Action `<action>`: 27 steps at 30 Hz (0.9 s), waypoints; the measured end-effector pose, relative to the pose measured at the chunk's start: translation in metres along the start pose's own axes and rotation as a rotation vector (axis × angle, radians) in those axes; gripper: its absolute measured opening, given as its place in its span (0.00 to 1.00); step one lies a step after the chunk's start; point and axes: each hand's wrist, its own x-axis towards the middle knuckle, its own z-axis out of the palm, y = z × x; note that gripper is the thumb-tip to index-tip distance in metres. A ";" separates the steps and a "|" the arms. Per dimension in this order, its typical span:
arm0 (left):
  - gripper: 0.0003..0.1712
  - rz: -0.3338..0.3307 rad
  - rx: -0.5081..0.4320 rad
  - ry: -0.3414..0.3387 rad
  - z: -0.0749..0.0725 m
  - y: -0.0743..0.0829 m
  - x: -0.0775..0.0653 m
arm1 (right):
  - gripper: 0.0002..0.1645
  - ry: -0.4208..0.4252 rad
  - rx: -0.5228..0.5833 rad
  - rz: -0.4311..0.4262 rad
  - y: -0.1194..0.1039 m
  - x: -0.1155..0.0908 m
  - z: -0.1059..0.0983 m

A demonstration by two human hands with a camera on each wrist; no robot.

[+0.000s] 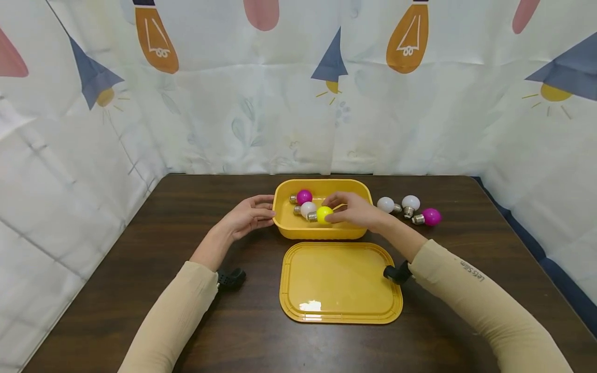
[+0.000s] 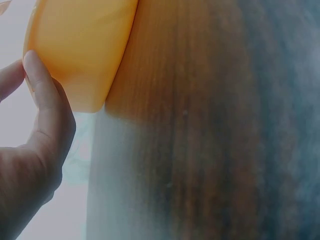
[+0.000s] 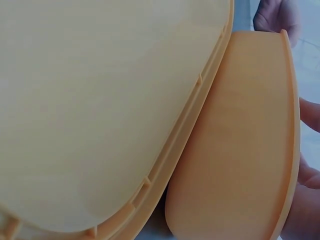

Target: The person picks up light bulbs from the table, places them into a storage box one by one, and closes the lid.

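Note:
A yellow plastic tub [image 1: 322, 234] stands toward the back of the table. At its left end my left hand [image 1: 249, 215] pinches the rim; in the left wrist view, the thumb and a finger of this hand [image 2: 42, 130] meet at the tub's edge [image 2: 80, 55]. My right hand [image 1: 356, 211] reaches inside over the right side and holds a yellow light bulb [image 1: 324, 214], its metal base pointing left. Beside that bulb are a white bulb [image 1: 308, 209] and a magenta bulb [image 1: 304, 197]. The tub wall [image 3: 240, 125] partly hides the right fingers in the right wrist view.
A flat yellow lid [image 1: 340, 282] lies on the table [image 1: 233, 331] just in front of the tub. To the tub's right are two white bulbs [image 1: 385, 204] and a magenta bulb [image 1: 431, 216]. A patterned curtain [image 1: 280, 114] hangs behind the table.

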 end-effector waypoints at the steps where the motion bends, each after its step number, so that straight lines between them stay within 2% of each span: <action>1: 0.34 0.002 0.002 -0.001 0.000 0.000 0.000 | 0.22 -0.004 -0.006 0.001 0.000 0.001 0.001; 27: 0.34 0.002 -0.012 0.015 -0.002 -0.002 0.000 | 0.20 -0.043 -0.173 -0.014 0.000 0.016 0.011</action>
